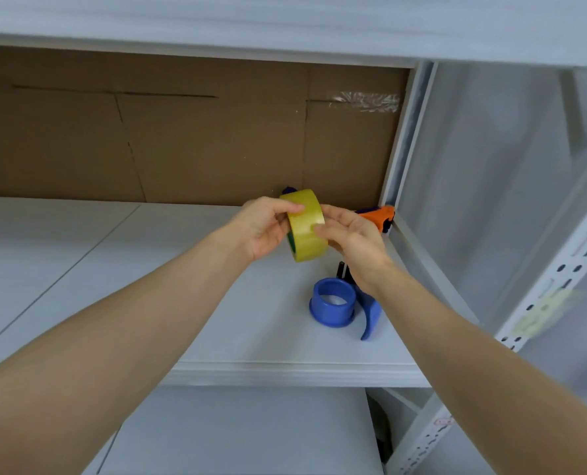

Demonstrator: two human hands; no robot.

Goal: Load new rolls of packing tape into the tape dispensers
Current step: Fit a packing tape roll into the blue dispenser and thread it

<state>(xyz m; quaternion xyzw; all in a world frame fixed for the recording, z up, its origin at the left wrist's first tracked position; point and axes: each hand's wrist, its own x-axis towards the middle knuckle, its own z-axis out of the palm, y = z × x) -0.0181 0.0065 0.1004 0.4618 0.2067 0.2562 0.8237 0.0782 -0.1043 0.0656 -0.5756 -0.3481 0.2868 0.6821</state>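
– Spanning the full width, what carries everything?
– A white shelf board (pixel 148 269). A brown cardboard sheet (pixel 182 138) stands along its back edge, and another white shelf hangs close overhead. Open room stretches left of the hands, and the front edge runs beneath the forearms.
– And the right side?
– A white slotted steel upright (pixel 559 279) closes it off, with translucent sheeting beyond. The smaller things gather toward that back right corner.
– The arms?
– Both bare forearms reach forward over the front edge and converge above the board's right half. The left hand (pixel 261 228) has its thumb across the top of the rim and its fingers curled behind. Its grip is clamped on a yellowish translucent roll of packing tape (pixel 307 231). The right hand (pixel 353 241) meets it from the other side, fingertips on the outer face, so that grip is closed on the roll too.
– Where is the roll?
– In the air, standing on edge between the two hands, above the board.
– And the dispensers?
– A blue plastic tape dispenser (pixel 335 303) lies on the board just below the right wrist, its round hub facing up. An orange plastic tape dispenser (pixel 377 214) sits in the back corner, partly hidden by the right hand.
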